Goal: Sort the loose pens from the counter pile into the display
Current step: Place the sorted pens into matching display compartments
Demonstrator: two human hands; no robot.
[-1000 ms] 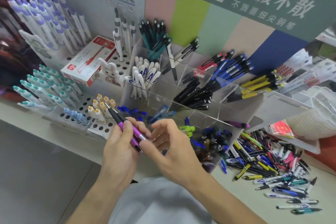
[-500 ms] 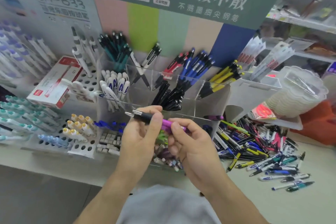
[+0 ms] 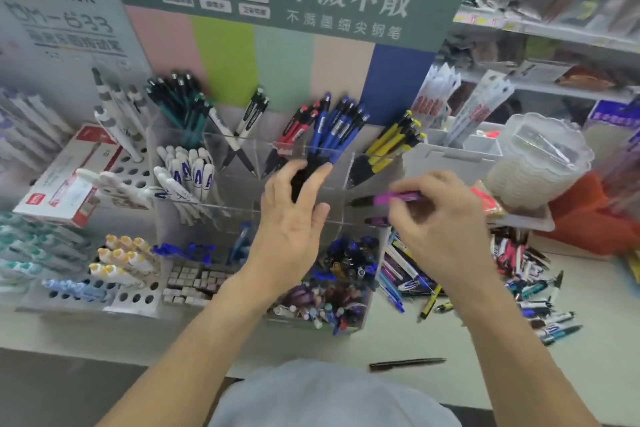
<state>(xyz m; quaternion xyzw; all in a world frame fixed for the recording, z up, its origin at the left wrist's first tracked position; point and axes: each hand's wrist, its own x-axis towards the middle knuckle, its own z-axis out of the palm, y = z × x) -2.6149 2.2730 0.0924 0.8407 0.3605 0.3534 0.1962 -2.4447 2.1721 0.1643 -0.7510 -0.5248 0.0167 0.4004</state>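
Observation:
My right hand pinches a purple pen with a black tip, held level over the right end of the clear acrylic display. Another purple pen lies in the compartment just below it. My left hand hovers in front of the display's middle with fingers spread, holding nothing, and it hides part of the black pens there. The loose pen pile lies on the counter right of the display. A single dark pen lies on the counter near me.
The display holds blue pens, red pens, yellow pens and white pens in separate compartments. A red and white box lies at left. A clear plastic tub stands at right.
The left hand let go of the purple pen and opened. The right hand carried the pen rightward, up to the display's right end. The camera view turned right.

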